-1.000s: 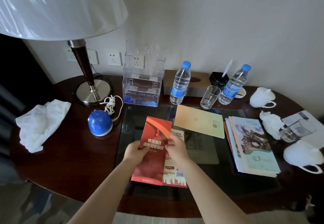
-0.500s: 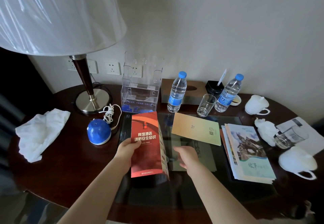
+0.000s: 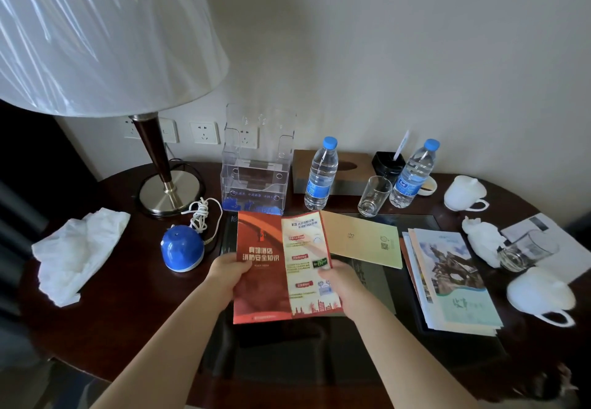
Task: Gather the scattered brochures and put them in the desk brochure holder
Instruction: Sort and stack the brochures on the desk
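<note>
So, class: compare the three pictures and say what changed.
The left hand lifted the red brochure off the desk; the right hand let go, then gripped the pale brochure beside it. The holder, yellow card and brochure stack stayed put.

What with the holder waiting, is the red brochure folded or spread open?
Spread open: the red brochure shows red cover beside a pale panel, left hand and right hand holding opposite edges.

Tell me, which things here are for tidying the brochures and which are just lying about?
For the job: red brochure in left hand, pale brochure in right hand, yellow leaflet, brochure stack, holder.

Lying about: lamp, blue gadget, cloth, bottles, glasses, cups, tissue box.
</note>
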`<state>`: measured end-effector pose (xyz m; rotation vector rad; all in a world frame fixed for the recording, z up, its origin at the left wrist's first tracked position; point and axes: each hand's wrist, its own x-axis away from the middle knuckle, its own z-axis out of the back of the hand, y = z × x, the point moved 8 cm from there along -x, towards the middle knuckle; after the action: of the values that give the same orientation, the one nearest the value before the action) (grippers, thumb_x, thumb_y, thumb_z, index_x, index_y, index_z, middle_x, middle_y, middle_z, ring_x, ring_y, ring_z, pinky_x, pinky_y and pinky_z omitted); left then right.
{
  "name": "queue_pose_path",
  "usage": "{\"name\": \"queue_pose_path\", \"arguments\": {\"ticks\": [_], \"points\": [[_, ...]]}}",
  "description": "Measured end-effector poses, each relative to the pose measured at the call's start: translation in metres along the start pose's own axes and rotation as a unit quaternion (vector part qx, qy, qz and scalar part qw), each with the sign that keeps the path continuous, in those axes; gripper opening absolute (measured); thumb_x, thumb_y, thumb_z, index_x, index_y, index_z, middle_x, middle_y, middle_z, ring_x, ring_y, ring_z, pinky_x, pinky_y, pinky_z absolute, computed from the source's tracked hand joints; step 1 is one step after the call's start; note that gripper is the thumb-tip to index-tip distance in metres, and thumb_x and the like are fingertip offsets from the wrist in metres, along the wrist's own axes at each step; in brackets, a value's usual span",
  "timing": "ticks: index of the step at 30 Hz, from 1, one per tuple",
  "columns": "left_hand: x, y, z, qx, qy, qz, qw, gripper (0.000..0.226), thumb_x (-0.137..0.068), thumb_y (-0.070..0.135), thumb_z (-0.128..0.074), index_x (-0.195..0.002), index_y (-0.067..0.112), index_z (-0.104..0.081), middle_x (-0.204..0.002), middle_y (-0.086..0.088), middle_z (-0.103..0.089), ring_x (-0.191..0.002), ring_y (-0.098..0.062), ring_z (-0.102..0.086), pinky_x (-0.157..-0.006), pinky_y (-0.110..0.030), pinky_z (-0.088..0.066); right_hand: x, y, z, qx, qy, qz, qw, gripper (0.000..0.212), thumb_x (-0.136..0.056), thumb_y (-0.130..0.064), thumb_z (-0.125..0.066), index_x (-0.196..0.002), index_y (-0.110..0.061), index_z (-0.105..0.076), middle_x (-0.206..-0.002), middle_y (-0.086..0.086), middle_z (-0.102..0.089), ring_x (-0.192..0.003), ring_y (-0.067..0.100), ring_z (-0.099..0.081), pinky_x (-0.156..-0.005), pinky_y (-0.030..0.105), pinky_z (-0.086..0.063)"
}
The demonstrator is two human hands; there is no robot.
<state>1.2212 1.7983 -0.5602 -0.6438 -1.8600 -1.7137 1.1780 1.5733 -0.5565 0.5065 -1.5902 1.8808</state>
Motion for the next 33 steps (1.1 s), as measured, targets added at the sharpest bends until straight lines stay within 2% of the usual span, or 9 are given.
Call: {"name": "queue_pose_path", "arguments": {"ticks": [2,5,10,12,16,18,23,29,33], "points": [[0.0,-0.009,-0.001,-0.042,0.005,0.019,0.999,0.023,-0.093,-0.005,-0.05,-0.112,-0.002,-0.063,-0.106,-0.024,-0.066,-0.087,-0.035,-0.065,-0.092,-0.055,-0.05,0.005,-0.012,-0.001,0.102,0.009,0.039,0.994,0.018,-0.098,-0.008,-0.044,-0.098,-0.016,-0.06,-0.115,0.006,-0.068,-0.085,0.015,-0.066,-0.069,0.032,-0.057],[0.004,-0.018,-0.014,-0.05,0.001,0.03,0.998,0.02,-0.095,0.001,-0.048,-0.107,0.0,-0.064,-0.107,-0.024,-0.067,-0.093,-0.037,-0.066,-0.091,-0.057,-0.051,0.013,-0.029,-0.023,0.208,0.003,0.11,0.972,0.025,-0.099,-0.014,-0.041,-0.118,-0.016,-0.058,-0.113,0.004,-0.065,-0.074,0.007,-0.06,-0.056,0.019,-0.047],[0.018,-0.01,-0.052,0.021,-0.047,0.063,0.997,0.027,-0.097,0.033,-0.051,-0.107,0.011,-0.063,-0.104,-0.014,-0.069,-0.097,-0.032,-0.066,-0.091,-0.049,-0.053,0.033,-0.039,-0.07,0.313,-0.029,0.193,0.93,0.052,-0.088,-0.049,-0.042,-0.137,-0.029,-0.043,-0.125,0.001,-0.06,-0.102,0.022,-0.063,-0.086,0.042,-0.055],[0.021,0.002,-0.061,-0.016,-0.051,0.03,0.998,0.024,-0.094,0.022,-0.056,-0.113,0.009,-0.061,-0.11,-0.014,-0.068,-0.099,-0.031,-0.066,-0.09,-0.047,-0.054,0.039,-0.041,-0.076,0.351,-0.025,0.208,0.913,0.059,-0.086,-0.052,-0.038,-0.141,-0.03,-0.036,-0.129,0.003,-0.054,-0.107,0.026,-0.059,-0.087,0.045,-0.055],[0.029,0.019,-0.066,-0.046,-0.026,0.002,0.999,0.021,-0.096,0.007,-0.049,-0.114,0.007,-0.06,-0.106,-0.016,-0.068,-0.097,-0.033,-0.067,-0.09,-0.052,-0.054,0.04,-0.047,-0.038,0.187,0.023,0.185,0.965,0.039,-0.091,-0.041,-0.043,-0.125,-0.03,-0.056,-0.104,-0.008,-0.068,-0.079,0.004,-0.069,-0.068,0.025,-0.06],[0.035,0.028,-0.076,-0.034,-0.045,0.005,0.998,0.019,-0.098,0.008,-0.046,-0.112,0.009,-0.059,-0.105,-0.016,-0.069,-0.094,-0.034,-0.068,-0.088,-0.053,-0.054,0.037,-0.05,0.0,0.144,0.085,0.157,0.973,0.029,-0.095,-0.032,-0.049,-0.122,-0.027,-0.056,-0.106,-0.01,-0.067,-0.072,-0.001,-0.067,-0.058,0.015,-0.054],[0.05,0.049,-0.137,-0.062,-0.114,-0.015,0.991,0.023,-0.098,0.007,-0.047,-0.119,0.004,-0.057,-0.115,-0.02,-0.066,-0.101,-0.036,-0.066,-0.084,-0.049,-0.055,0.045,-0.048,0.093,0.043,0.17,0.106,0.979,0.044,-0.082,0.003,-0.054,-0.12,-0.02,-0.059,-0.128,0.004,-0.057,-0.115,0.024,-0.057,-0.092,0.041,-0.054],[0.059,0.063,-0.255,-0.199,-0.114,-0.093,0.969,0.023,-0.086,0.008,-0.066,-0.109,0.007,-0.064,-0.098,-0.007,-0.072,-0.088,-0.025,-0.071,-0.083,-0.044,-0.058,0.071,-0.058,0.221,0.033,0.292,0.133,0.947,0.042,-0.085,0.006,-0.047,-0.115,-0.017,-0.066,-0.121,0.007,-0.063,-0.109,0.026,-0.06,-0.083,0.036,-0.053],[0.065,0.046,-0.324,-0.251,-0.085,-0.133,0.955,0.049,-0.08,0.007,-0.07,-0.127,0.009,-0.055,-0.114,-0.008,-0.067,-0.094,-0.023,-0.066,-0.082,-0.034,-0.056,0.078,-0.04,0.289,0.083,0.341,0.131,0.927,0.036,-0.091,0.0,-0.043,-0.113,-0.014,-0.068,-0.118,0.008,-0.066,-0.097,0.023,-0.06,-0.074,0.028,-0.048]]}}
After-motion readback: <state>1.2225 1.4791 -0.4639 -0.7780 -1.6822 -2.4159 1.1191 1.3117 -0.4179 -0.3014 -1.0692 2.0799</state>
